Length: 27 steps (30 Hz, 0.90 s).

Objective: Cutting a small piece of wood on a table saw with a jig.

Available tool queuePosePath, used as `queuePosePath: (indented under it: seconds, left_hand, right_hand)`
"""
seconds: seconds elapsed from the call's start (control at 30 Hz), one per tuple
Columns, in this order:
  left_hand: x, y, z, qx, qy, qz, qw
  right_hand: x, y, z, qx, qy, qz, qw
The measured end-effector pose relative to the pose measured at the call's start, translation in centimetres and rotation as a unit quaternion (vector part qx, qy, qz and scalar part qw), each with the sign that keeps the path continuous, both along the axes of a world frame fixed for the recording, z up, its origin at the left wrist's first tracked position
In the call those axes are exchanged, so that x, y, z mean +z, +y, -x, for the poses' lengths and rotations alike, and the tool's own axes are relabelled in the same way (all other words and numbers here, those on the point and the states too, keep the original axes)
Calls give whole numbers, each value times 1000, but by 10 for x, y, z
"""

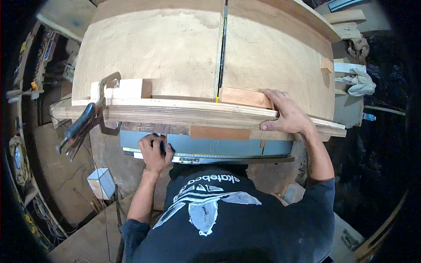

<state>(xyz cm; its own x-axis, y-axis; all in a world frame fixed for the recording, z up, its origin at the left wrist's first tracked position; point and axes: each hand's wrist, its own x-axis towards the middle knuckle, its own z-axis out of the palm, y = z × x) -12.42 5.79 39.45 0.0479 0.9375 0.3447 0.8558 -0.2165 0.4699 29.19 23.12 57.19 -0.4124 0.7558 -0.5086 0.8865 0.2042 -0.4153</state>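
My right hand (287, 114) grips a long layered plywood board (188, 111), thumb on its near face and fingers over the top, beside a pale wood block (243, 96). My left hand (155, 151) is curled at the grey metal strip (210, 146) below the board; what its fingers hold is unclear. A yellow-edged measuring scale (219, 156) runs along that strip's near edge. A metal locking clamp (101, 98) with dark handles sits on the board's left end, beside another pale block (144, 89).
A plywood worktop (276, 48) with a slot down its middle fills the far side. Shelves with tools (33, 83) line the left. Wood offcuts (344, 17) and white cloths (360, 83) lie at the right. A white box (101, 183) sits low at the left.
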Motion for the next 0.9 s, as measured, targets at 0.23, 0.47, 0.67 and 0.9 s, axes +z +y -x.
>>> queuePosePath:
  seconds: [0.23,0.47,0.67,0.9]
  left_hand:
    - [0,-3,3,-16,-3,55,998]
    - [0,2,7,-20,28,58,998]
    - [-2,0,7,-24,33,50,998]
    - [-1,0,6,-25,29,56,998]
  right_hand:
    - [1,4,10,-7,-13,8,1000]
    - [-2,14,10,-4,9,-5,1000]
    - [-8,13,9,-21,20,-16,999]
    - [-12,9,6,-43,29,-10,999]
